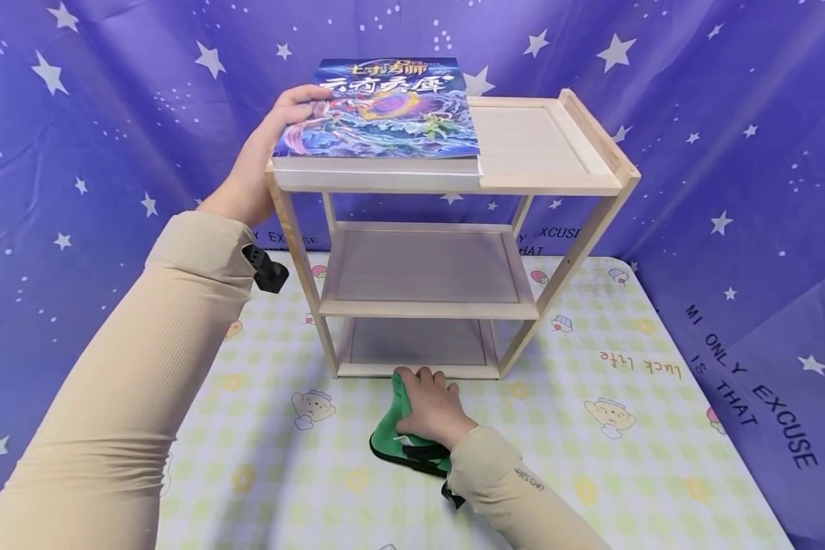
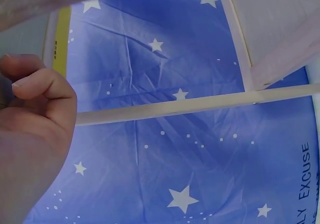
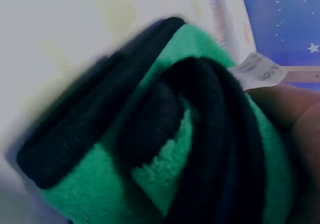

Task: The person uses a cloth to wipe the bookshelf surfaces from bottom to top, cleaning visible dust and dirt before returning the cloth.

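A thick book (image 1: 392, 114) with a colourful fantasy cover lies on the left part of the wooden rack's top. My left hand (image 1: 264, 145) grips its left edge, some fingertips on the cover; the left wrist view shows curled fingers (image 2: 47, 84) beside a yellow strip. Down at the foot of the rack (image 1: 429, 309), my right hand (image 1: 433, 409) grips a bunched green cloth (image 1: 388, 435) with black edging. Close up, in the right wrist view, the cloth (image 3: 100, 184) is fluffy and folded, with a white tag (image 3: 259, 73) sticking out.
The rack has a middle shelf (image 1: 426, 267) and a bottom shelf (image 1: 419, 342). It stands on a green checked tablecloth (image 1: 564, 458) with cartoon prints. A purple star-printed curtain (image 1: 729, 191) hangs behind and at both sides.
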Demonstrator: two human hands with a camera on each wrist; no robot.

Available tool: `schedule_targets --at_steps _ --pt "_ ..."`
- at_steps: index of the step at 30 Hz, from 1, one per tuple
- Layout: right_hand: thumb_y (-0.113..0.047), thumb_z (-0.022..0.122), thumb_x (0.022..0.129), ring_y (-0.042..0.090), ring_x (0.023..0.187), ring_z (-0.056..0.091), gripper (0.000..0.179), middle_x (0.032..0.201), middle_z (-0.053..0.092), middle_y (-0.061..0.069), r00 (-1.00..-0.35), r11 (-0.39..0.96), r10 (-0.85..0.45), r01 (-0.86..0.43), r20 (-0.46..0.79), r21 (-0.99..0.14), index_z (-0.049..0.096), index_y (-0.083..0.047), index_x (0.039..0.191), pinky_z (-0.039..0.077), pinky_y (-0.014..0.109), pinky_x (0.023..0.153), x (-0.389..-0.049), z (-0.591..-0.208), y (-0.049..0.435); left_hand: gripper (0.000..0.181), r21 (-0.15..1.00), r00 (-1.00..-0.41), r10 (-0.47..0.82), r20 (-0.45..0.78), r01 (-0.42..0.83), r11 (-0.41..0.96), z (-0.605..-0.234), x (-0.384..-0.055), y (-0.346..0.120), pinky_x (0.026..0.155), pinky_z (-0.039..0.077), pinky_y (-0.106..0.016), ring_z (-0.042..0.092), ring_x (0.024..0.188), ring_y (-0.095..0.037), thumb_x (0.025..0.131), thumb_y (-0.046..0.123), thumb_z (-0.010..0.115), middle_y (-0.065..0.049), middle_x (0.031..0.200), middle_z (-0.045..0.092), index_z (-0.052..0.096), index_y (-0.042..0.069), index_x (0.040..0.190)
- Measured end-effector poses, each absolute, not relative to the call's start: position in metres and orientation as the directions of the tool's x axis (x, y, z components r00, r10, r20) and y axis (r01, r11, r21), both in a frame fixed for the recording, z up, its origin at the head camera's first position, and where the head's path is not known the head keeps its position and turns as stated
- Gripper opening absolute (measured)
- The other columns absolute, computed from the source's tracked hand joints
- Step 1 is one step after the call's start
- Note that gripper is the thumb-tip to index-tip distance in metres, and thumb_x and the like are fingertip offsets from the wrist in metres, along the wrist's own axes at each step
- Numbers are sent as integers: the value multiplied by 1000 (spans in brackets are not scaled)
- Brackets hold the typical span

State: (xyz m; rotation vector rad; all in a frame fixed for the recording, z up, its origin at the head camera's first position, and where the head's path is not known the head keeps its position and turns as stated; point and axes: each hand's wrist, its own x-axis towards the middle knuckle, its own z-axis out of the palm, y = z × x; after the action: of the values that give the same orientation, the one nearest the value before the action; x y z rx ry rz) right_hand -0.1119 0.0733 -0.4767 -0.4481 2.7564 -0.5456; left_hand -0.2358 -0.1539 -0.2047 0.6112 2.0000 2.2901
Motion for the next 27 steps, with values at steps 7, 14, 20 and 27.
schedule_targets --at_steps 7,14,20,27 --pt "-43 77 81 41 130 33 90 149 31 22 -892 923 -336 -247 -302 -296 29 -22 154 30 57 97 -112 -492 68 39 976 -923 317 218 203 -78 -203 -233 -163 112 32 -28 39 138 -22 104 34 38 -3 157 29 42 29 142" --pt "-50 72 84 42 137 27 90 154 25 21 -879 920 -346 -251 -327 -300 25 -24 156 25 60 104 -114 -498 70 49 961 -948 301 104 174 216 -197 -223 -172 117 23 -54 29 146 -24 103 55 26 8 165 14 24 48 151" --pt "-45 74 81 44 136 28 91 152 26 22 -887 885 -369 -243 -278 -398 25 -28 156 28 57 96 -117 -505 82 49 938 -975 205 87 149 313 -203 -212 -170 115 25 -56 30 145 -21 103 58 19 17 164 11 18 51 152" --pt "-48 77 79 46 137 27 94 152 28 22 -895 800 -394 -221 -211 -557 28 -23 156 28 63 100 -125 -488 99 56 905 -986 91 139 164 394 -219 -194 -173 107 36 -51 47 128 -27 104 57 15 -3 155 33 20 37 156"
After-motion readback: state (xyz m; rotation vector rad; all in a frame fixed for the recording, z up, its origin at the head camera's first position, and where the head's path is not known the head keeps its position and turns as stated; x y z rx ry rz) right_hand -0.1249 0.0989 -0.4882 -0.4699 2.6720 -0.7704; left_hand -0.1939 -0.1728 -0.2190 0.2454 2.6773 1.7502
